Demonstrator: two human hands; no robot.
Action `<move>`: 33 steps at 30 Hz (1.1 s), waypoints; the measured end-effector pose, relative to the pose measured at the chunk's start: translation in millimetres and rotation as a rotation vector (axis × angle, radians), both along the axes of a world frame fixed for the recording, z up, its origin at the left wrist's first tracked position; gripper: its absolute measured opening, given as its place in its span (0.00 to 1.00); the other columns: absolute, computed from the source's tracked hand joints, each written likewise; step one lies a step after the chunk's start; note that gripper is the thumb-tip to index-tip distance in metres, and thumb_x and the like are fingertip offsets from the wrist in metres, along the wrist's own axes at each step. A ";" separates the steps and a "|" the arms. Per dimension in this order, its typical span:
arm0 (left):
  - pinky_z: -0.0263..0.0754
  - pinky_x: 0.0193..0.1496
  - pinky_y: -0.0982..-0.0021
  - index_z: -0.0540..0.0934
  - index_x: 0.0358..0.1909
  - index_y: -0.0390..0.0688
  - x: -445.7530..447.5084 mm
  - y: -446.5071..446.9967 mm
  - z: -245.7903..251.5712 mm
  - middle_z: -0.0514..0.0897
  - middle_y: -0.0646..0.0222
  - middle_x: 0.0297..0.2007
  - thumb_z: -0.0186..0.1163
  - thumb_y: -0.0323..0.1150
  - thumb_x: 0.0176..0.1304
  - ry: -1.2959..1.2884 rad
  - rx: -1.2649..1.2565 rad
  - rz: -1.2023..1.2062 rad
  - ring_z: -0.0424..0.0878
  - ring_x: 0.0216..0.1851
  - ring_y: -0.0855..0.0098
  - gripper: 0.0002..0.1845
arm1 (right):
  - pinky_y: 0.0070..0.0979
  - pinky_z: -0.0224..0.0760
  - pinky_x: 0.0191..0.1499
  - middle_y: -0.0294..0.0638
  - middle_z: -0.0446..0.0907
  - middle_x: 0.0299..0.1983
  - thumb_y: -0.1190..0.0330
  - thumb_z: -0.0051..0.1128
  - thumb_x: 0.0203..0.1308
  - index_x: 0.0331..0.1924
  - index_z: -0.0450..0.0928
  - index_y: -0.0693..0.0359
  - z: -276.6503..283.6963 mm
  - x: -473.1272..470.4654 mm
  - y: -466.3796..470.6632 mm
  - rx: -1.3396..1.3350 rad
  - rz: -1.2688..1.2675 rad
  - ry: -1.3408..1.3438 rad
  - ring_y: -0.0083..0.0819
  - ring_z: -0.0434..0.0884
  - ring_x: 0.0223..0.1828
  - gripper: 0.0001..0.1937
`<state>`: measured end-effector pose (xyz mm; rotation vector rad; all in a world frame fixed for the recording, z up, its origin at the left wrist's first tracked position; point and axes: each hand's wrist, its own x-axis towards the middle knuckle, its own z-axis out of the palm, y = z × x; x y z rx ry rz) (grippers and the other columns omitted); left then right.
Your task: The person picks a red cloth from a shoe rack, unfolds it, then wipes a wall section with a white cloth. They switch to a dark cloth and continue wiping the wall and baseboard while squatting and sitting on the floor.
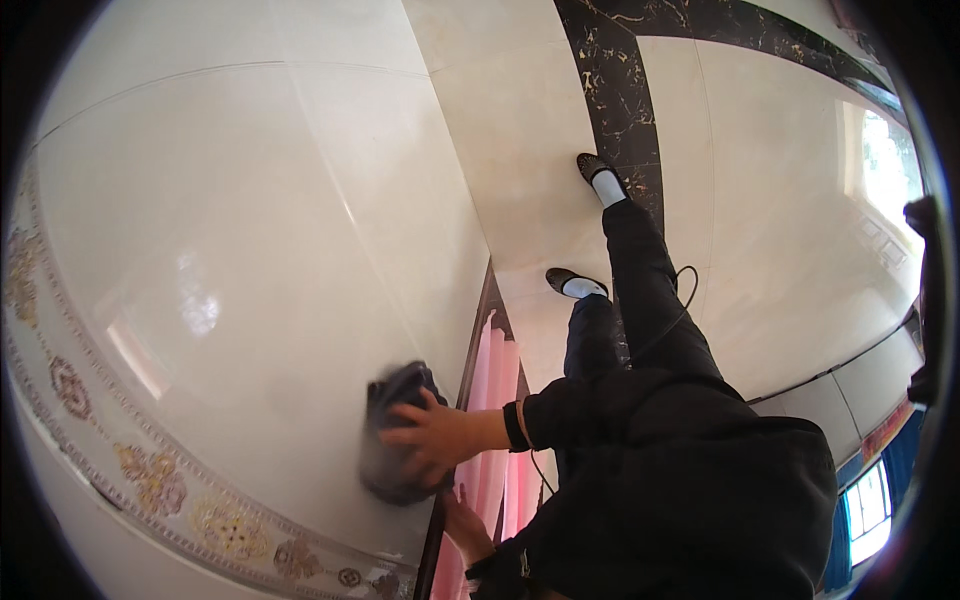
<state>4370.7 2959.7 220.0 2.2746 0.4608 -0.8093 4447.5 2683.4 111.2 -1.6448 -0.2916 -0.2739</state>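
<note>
My right hand (431,439) is spread over a bunched dark cloth (401,480), pressing it against the glossy cream tiled wall (262,225). The cloth and fingers are partly blurred. Below it in the picture, my left hand (466,525) is beside the dark edge of a doorway or opening, close to a pink curtain (487,375). Its fingers are partly hidden, and whether it grips the edge cannot be told.
A patterned decorative border (150,480) runs along the wall. Cream floor tiles (517,150) with a dark marbled strip (615,82) lie around my feet. A thin black cable (686,296) loops beside my leg. A bright window (870,510) with blue curtains is at the lower right.
</note>
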 end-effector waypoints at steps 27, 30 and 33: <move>0.67 0.63 0.57 0.68 0.57 0.31 -4.2 -20.2 17.6 0.73 0.58 0.55 0.51 0.24 0.63 -0.181 0.032 0.307 0.72 0.56 0.64 0.20 | 0.32 0.64 0.59 0.53 0.60 0.60 0.75 0.46 0.65 0.66 0.62 0.54 -224.7 158.2 -170.7 0.269 -0.848 0.418 0.48 0.65 0.58 0.24; 0.67 0.63 0.59 0.68 0.57 0.30 -3.4 -20.6 20.5 0.73 0.57 0.55 0.50 0.25 0.63 -0.098 0.123 0.202 0.72 0.56 0.63 0.20 | 0.21 0.69 0.57 0.50 0.62 0.55 0.88 0.38 0.58 0.66 0.63 0.54 -230.1 156.6 -189.8 0.630 -0.838 0.660 0.37 0.72 0.51 0.31; 0.67 0.63 0.61 0.69 0.55 0.30 -3.5 -22.5 15.0 0.74 0.57 0.53 0.50 0.26 0.63 -0.221 0.040 0.258 0.73 0.55 0.62 0.19 | 0.25 0.72 0.51 0.51 0.63 0.57 0.88 0.37 0.58 0.63 0.67 0.57 -229.5 143.1 -181.4 0.600 -0.784 0.457 0.41 0.75 0.52 0.28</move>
